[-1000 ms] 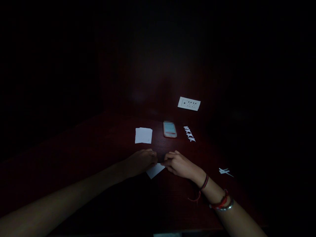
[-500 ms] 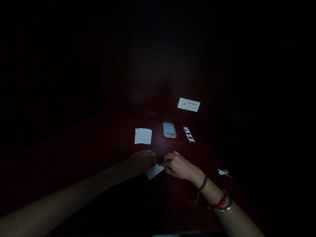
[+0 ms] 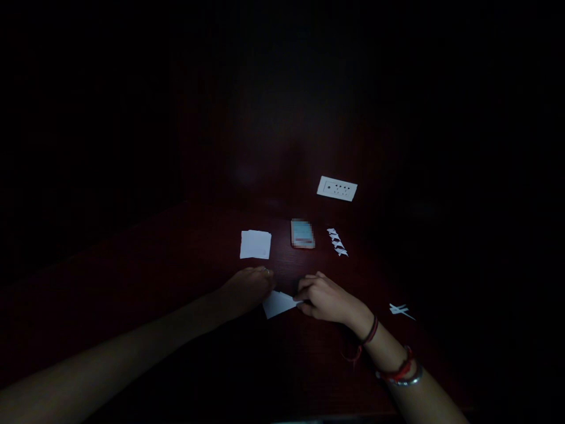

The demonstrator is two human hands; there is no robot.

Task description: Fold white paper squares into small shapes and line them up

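Note:
A piece of white paper (image 3: pixel 279 304) lies on the dark red table between my hands, its upper edge looking folded. My left hand (image 3: pixel 251 288) is closed at the paper's left end, fingers curled, with a ring on one finger. At the right end, the fingers of my right hand (image 3: pixel 324 297) pinch the paper's corner. Both fingertips are partly hidden in the dim light. Just beyond my left hand sits a stack of white paper sheets (image 3: pixel 255 244).
A phone (image 3: pixel 302 234) with a blurred screen lies past my hands. Right of it is a row of small folded paper pieces (image 3: pixel 337 242). Thin white paper strips (image 3: pixel 401 310) lie crossed at the right. A socket panel (image 3: pixel 337 188) is on the back wall.
My hands have moved apart, the left one slightly left and the right one to the right. More of the paper shows between them.

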